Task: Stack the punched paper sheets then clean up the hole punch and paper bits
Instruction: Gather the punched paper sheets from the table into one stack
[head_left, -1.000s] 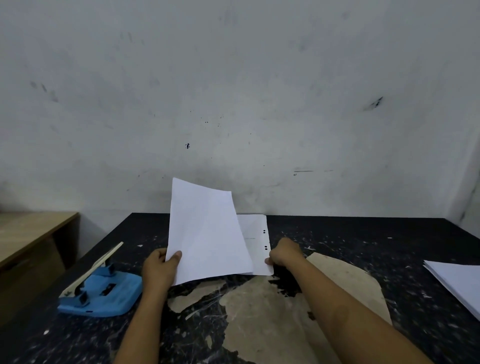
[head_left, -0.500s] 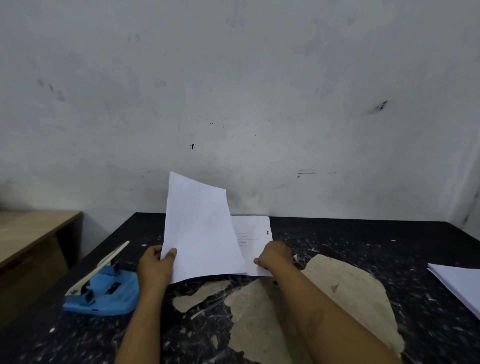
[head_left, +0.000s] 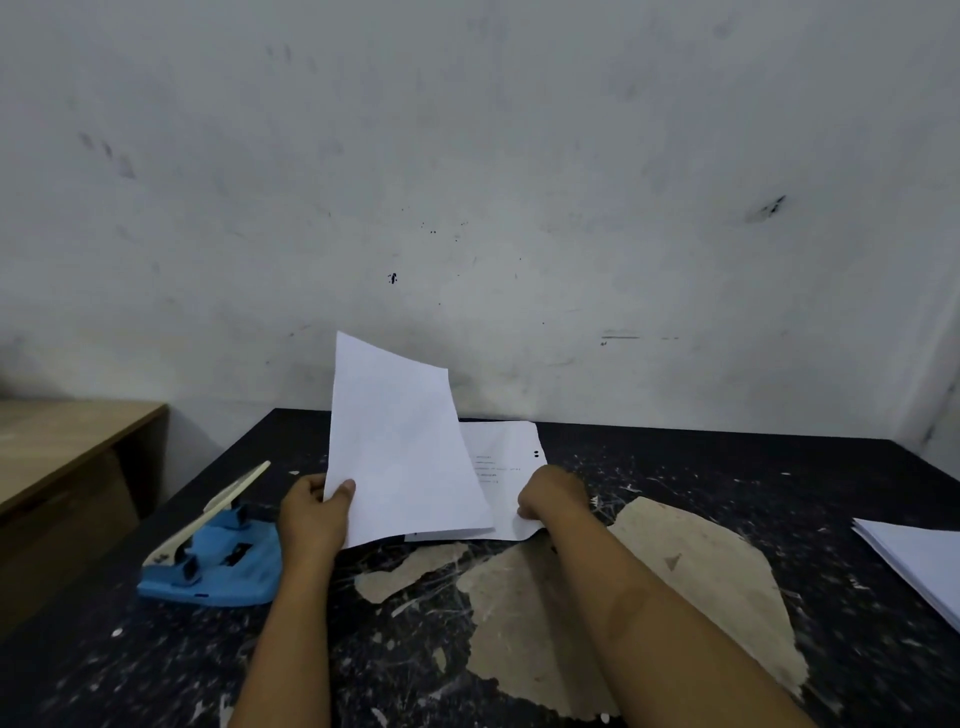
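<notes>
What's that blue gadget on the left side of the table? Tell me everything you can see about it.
It is the hole punch, with a light blue base that looks like plastic and a long cream lever slanting up and away toward the wall. Two dark slots show on top of the base. It sits flat on the black, scratched table, near its left edge, just left of the person's left hand. Nothing holds it; whether the hand brushes its right edge is unclear. White specks lie scattered around it.
</notes>
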